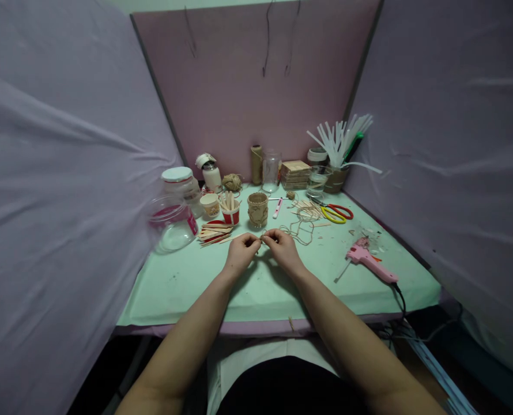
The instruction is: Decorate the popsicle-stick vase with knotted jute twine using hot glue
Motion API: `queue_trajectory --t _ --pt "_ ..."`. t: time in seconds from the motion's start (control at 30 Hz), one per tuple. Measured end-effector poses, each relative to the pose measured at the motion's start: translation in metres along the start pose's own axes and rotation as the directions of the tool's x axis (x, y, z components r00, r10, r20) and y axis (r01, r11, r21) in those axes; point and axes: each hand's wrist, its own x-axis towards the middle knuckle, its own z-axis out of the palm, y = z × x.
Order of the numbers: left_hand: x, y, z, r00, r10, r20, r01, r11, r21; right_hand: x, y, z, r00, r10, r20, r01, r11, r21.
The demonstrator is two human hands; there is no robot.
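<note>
The 2 hands meet over the middle of the surface (187, 297), between the near edge and the far edge. The left hand (242, 253) and the right hand (283, 249) are both narrow, thumb against finger, and they pinch between them a thin piece of twine (303, 221); its exact shape there is too small to tell. Loose loops of the twine lie beyond the right hand, toward the right edge. Just beyond the hands, a jar with brown wrapping (257, 211) stands upright, apart from the fingers. To its left stands a red paper cup (230, 217) with wooden sticks inside, and in front of this cup lie more flat sticks (215, 231). A clear jar (174, 233) is near the left edge. Scissors (336, 213) with 1 red and 1 yellow handle lie on the right half. Nearer to the right near corner, a pink glue gun (372, 263) lies on its side. Along the far edge there are a twine ball (232, 183) and a stack of wooden squares (295, 175).
</note>
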Motion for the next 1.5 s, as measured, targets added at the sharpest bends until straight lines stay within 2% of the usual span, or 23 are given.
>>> queue_trajectory --t 0.17,0.33,0.43,0.53,0.73,1.17,1.33,1.5 --pt "-0.0004 -0.0008 0.0023 0.998 0.043 -0.042 -0.040 0.996 0.085 0.0003 0.0035 0.0027 0.990 0.136 0.026 -0.138 0.984 0.109" --pt "0.0009 -0.0014 0.0032 0.998 0.047 -0.045 -0.043 0.996 0.074 -0.0027 0.0021 0.0026 0.967 0.241 0.082 -0.253 0.944 0.211" --pt "0.0012 -0.0026 0.0029 0.999 0.035 -0.014 -0.034 0.998 0.049 -0.0031 -0.0001 0.0020 0.956 0.262 0.132 -0.289 0.913 0.287" --pt "0.0005 -0.0030 0.0026 0.999 0.024 0.044 -0.024 1.000 0.009 -0.0025 -0.0023 0.0011 0.962 0.244 0.121 -0.269 0.918 0.292" --pt "-0.0012 0.0006 0.0022 0.995 0.068 0.079 -0.068 0.998 0.002 -0.0014 -0.0044 -0.0015 0.986 0.162 0.032 -0.165 0.975 0.151" --pt "-0.0014 -0.0013 0.0036 0.968 0.248 0.047 -0.252 0.945 0.207 0.0004 0.0006 -0.0008 0.996 0.090 0.000 -0.090 0.996 0.022" --pt "-0.0012 -0.0013 0.0041 0.960 0.269 0.074 -0.279 0.925 0.257 0.0012 0.0024 -0.0008 0.991 0.131 0.024 -0.133 0.987 0.096" --pt "-0.0020 0.0017 0.0062 0.973 0.231 0.026 -0.230 0.937 0.264 -0.0006 0.0044 0.0028 0.970 0.226 0.092 -0.242 0.936 0.255"
